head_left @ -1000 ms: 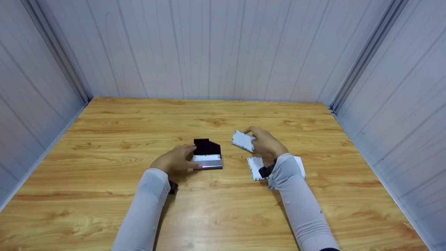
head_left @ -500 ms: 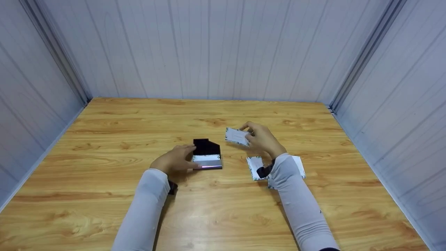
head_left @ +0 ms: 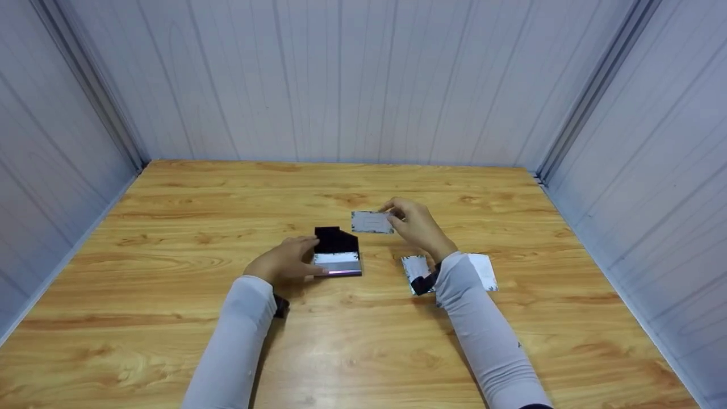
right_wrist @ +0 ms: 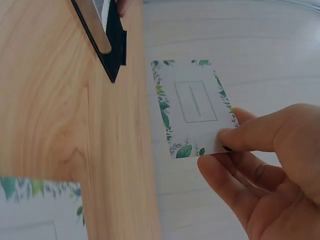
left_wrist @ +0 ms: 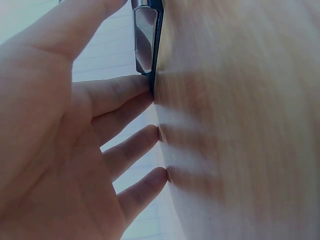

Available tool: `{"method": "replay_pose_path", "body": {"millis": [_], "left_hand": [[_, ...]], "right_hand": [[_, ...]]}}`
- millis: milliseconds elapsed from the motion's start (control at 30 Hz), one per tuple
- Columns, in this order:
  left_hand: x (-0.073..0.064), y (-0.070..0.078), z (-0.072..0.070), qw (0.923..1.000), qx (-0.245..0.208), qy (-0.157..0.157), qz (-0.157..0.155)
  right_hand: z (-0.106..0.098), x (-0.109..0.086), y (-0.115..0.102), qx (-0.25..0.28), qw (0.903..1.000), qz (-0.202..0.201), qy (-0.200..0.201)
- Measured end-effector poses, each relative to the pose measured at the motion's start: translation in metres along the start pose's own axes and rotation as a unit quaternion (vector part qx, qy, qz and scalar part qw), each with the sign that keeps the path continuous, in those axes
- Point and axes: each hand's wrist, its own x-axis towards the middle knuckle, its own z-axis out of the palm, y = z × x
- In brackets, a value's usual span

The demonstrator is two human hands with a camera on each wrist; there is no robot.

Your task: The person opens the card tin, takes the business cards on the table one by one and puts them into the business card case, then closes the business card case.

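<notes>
My left hand (head_left: 287,258) is at the left side of a business card case (head_left: 337,267) lying with its black lid open. Its thumb rests on the metal front, and another fingertip touches the black lid's edge; in the left wrist view, the fairly straight fingers (left_wrist: 135,150) reach down to the tabletop. White leaf-bordered cards show inside the case. My right hand (head_left: 417,227) pinches a business card (right_wrist: 192,107) by its right end between thumb and fingers. This card is held above the table, behind and right of the case, its printed face toward the right wrist camera.
More cards lie on the wooden table (head_left: 170,227) under my right forearm, one leaf-bordered card (head_left: 416,267) at left and a white card (head_left: 484,271) at right. Pale panel walls (head_left: 341,85) stand at the back and both sides.
My right hand has carried its card leftward, toward the case, and the card has turned straighter and tilted more upright. My left hand and the card case have stayed put.
</notes>
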Motion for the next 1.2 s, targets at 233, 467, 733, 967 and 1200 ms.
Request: {"method": "replay_pose_path", "body": {"millis": [233, 467, 733, 967, 1200], "left_hand": [[0.002, 0.001, 0.000, 1.0000, -0.002, -0.001, -0.001], [0.003, 0.001, 0.000, 1.0000, 0.001, -0.003, -0.001], [0.006, 0.001, 0.000, 0.9999, 0.003, -0.001, -0.010], [0.005, 0.002, 0.001, 1.0000, -0.003, -0.002, -0.006], [0.003, 0.003, -0.001, 0.9999, -0.002, 0.003, -0.015]], "right_hand": [[0.013, 0.002, -0.009, 0.008, 0.9997, -0.024, 0.000], [0.029, 0.001, -0.016, -0.005, 0.9977, -0.067, 0.002], [0.041, -0.001, -0.024, 0.003, 0.9984, -0.054, -0.019], [0.046, -0.001, -0.024, 0.002, 0.9972, -0.072, -0.021], [0.052, 0.000, -0.021, -0.004, 0.9957, -0.081, -0.044]]}}
